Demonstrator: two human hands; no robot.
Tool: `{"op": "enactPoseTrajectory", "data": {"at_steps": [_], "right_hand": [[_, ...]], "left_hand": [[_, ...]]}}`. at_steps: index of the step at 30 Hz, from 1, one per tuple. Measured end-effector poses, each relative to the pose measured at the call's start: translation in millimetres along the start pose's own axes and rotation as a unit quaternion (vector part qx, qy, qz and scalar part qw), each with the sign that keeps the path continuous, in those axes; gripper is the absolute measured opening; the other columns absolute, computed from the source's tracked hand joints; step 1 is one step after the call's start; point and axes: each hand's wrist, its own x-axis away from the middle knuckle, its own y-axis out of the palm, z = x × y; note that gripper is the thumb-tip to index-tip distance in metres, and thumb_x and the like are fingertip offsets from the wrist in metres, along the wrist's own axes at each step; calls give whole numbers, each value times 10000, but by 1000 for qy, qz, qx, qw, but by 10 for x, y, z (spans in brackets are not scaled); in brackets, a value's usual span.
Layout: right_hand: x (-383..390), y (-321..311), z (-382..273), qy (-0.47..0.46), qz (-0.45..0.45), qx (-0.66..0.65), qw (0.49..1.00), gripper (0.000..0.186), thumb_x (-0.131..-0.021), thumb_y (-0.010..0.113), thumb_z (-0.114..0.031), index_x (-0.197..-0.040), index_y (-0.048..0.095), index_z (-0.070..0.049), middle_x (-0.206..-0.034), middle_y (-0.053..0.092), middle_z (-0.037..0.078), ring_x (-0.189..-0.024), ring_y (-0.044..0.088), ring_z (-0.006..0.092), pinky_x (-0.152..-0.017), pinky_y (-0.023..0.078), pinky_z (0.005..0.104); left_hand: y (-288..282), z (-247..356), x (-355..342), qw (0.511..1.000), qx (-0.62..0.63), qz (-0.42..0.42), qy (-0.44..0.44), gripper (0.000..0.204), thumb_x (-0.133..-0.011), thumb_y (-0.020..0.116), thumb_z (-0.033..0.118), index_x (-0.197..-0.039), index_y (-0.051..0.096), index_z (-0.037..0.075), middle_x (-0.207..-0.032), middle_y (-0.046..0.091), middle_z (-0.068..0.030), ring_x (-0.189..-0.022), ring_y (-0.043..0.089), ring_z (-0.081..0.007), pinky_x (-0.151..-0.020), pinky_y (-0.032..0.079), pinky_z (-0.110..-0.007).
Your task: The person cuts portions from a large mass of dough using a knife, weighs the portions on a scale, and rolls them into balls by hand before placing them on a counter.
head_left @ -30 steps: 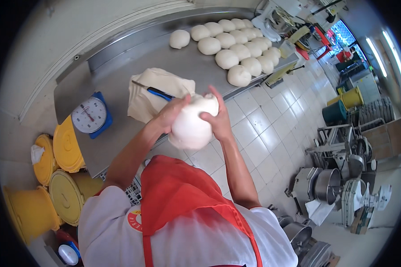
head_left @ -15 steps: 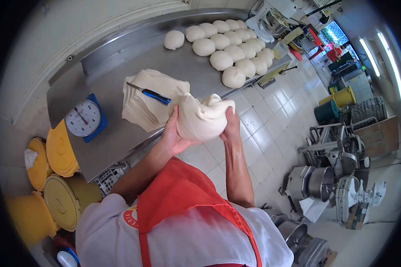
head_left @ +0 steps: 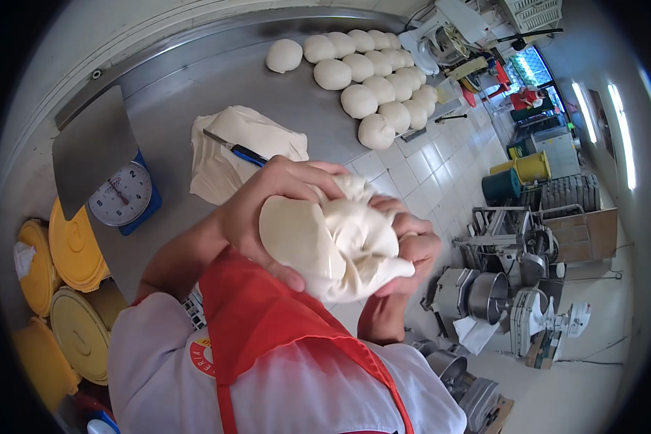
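Observation:
A large lump of dough (head_left: 333, 249) hangs in the air in front of my apron, gripped from both sides. My left hand (head_left: 271, 210) wraps its left side, fingers over the top and thumb underneath. Around the right side curl the fingers of my right hand (head_left: 416, 246). The dough's upper face is folded and creased, with a loose flap toward the right. Beyond my left hand, a flat slab of dough (head_left: 220, 155) lies on the steel table (head_left: 173, 87). On that slab rests a knife (head_left: 235, 148) with a blue and black handle, its end hidden behind my hand.
Several round dough balls (head_left: 358, 101) stand in rows at the table's far right. A dial scale (head_left: 123, 195) with a blue body and steel plate sits at the left. Yellow lidded tubs (head_left: 79, 246) crowd the lower left. Mixers (head_left: 488, 296) stand across the tiled floor at right.
The lump has been raised closer to me and turned. My hands moved from cupping its sides to wrapping over it. The knife and slab stay on the table.

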Motion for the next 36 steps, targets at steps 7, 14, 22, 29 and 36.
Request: {"op": "enactPoseTrajectory", "data": {"at_steps": [7, 14, 22, 29, 36], "right_hand": [[-253, 3, 204, 97, -42, -220, 970, 571, -683, 932, -258, -466, 434, -83, -533, 504, 73, -534, 453, 273, -541, 297, 423], [438, -329, 658, 433, 92, 68, 894, 922, -493, 996, -478, -1140, 522, -24, -1170, 566, 112, -1078, 563, 245, -919, 473, 396], [489, 65, 147, 71, 240, 75, 965, 999, -487, 997, -388, -1293, 531, -24, -1427, 469, 263, -1302, 519, 372, -1134, 388, 543], [446, -746, -561, 82, -9, 62, 995, 209, -641, 828, -111, -586, 650, -17, -607, 622, 114, -747, 647, 316, -743, 508, 457], [703, -1384, -497, 25, -25, 18, 999, 502, -640, 931, -415, -650, 631, -13, -668, 603, 81, -679, 569, 266, -756, 476, 390]], "left_hand": [[355, -529, 109, 891, 377, 235, -95, 998, -511, 926, 653, -1240, 561, 78, -1370, 549, -205, -1330, 506, -348, -1094, 434, -455], [861, -967, 889, 703, 505, 395, -309, 983, -729, 886, 435, -1516, 414, 81, -1423, 550, -151, -1350, 506, -266, -1122, 420, -461], [651, -171, -242, 974, -100, 174, -103, 392, -586, 959, 256, -818, 733, 36, -1051, 714, -140, -1037, 684, -273, -974, 507, -408], [1052, -122, -779, 985, -62, 1, -164, 439, -555, 979, 318, -659, 651, 47, -759, 698, -62, -763, 656, -253, -775, 533, -405], [1596, -796, -824, 946, 55, 180, -265, 1213, -674, 940, 373, -1582, 207, 45, -1252, 631, -184, -1179, 608, -257, -1025, 460, -358]]}}
